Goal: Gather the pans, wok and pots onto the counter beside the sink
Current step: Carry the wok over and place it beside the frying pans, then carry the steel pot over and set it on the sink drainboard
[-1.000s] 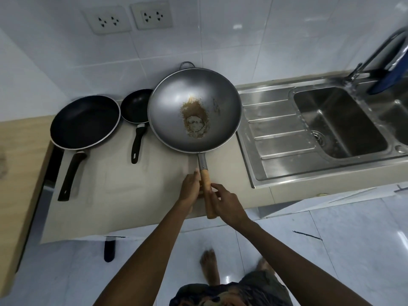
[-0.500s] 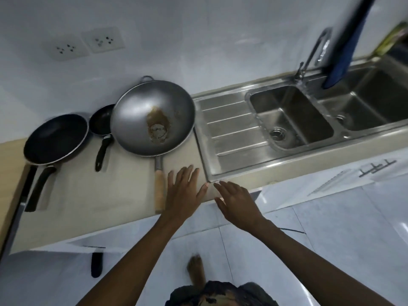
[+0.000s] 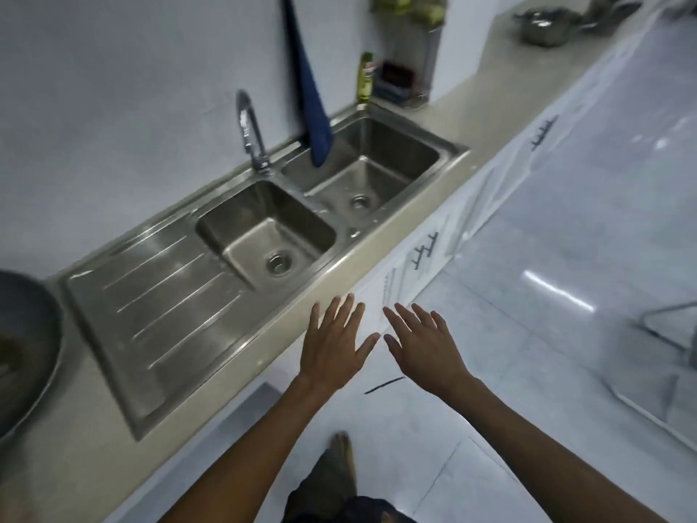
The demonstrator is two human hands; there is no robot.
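Observation:
The grey wok (image 3: 26, 345) rests on the beige counter (image 3: 75, 466) at the far left, cut off by the frame edge, just left of the steel double sink (image 3: 264, 235). A steel pot (image 3: 543, 26) stands far off on the counter at the top right. My left hand (image 3: 333, 345) and my right hand (image 3: 422, 343) hover side by side in front of the counter's edge, over the floor. Both are flat with fingers spread and hold nothing. The two black pans are out of view.
A tap (image 3: 251, 134) rises behind the sink and a blue cloth (image 3: 311, 103) hangs over the right basin. A bottle (image 3: 365, 81) and a rack (image 3: 409, 50) stand beyond the sink. White cabinets (image 3: 426, 251) run below the counter. A bare foot (image 3: 341, 452) shows on the tiled floor.
Both hands let go of the wok's handle and drew back open. The view swung right along the counter, so the wok slid to the left edge and the pans left the frame.

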